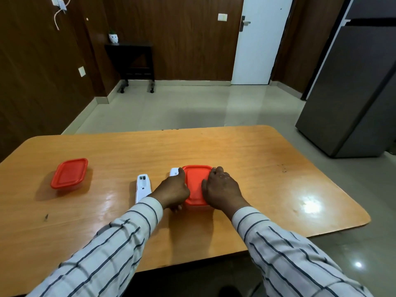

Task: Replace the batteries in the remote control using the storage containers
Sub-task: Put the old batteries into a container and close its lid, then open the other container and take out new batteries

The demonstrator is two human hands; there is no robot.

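container (196,185) contents hidden by lid, battery cover (174,171) partly behind left hand (171,190)

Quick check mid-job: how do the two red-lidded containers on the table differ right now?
The near container sits at the table's middle with the left hand and right hand pressed on its lid; the far-left container stands alone, untouched. The near one lies beside the white remote and the battery cover; the left one has nothing close by. Both have red lids on clear bases, lids still on.

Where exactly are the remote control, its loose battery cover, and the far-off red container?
remote control (143,187), head view, middle of its white back.
battery cover (174,171), head view, visible far end.
far red-lidded container (70,173), head view, centre of lid.
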